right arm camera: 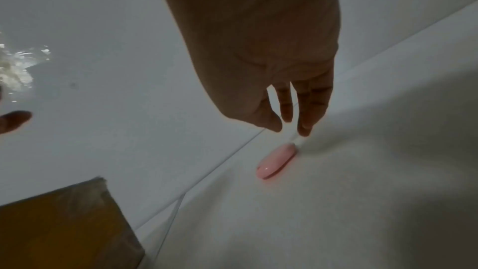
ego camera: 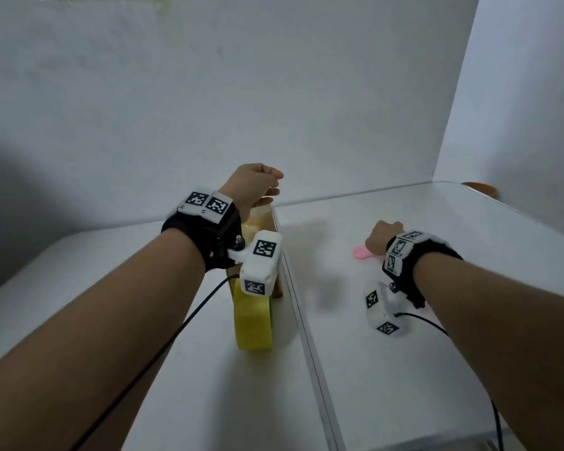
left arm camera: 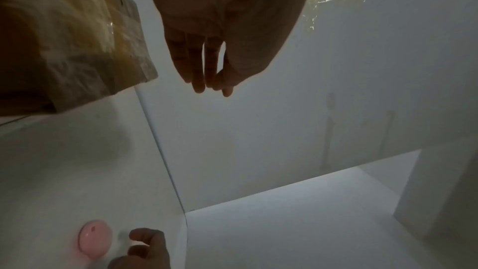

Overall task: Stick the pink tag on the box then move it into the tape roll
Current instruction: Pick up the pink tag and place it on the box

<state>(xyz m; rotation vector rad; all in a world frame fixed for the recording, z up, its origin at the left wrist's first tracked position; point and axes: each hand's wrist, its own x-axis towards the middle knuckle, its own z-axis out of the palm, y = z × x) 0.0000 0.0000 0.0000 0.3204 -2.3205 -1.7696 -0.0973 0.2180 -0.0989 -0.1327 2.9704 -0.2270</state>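
Note:
A brown cardboard box (ego camera: pixel 267 219) stands left of the table's seam, partly hidden by my left wrist, and the yellow tape roll (ego camera: pixel 253 320) stands on edge against its near side. My left hand (ego camera: pixel 258 187) hovers over the box's far end and holds nothing; its fingers (left arm camera: pixel 199 77) hang straight beside the box (left arm camera: pixel 77 38). The pink tag (ego camera: pixel 360 252) lies flat on the table to the right. My right hand (ego camera: pixel 383 236) is at its near end, where fingertips (right arm camera: pixel 304 128) pinch a thin white strip joined to the tag (right arm camera: pixel 276 161).
The table (ego camera: pixel 404 369) is white, with a seam (ego camera: pixel 302 320) running front to back, and white walls close in behind and on the right. A brown round object (ego camera: pixel 479 188) sits at the back right edge. Black cables trail from both wrists.

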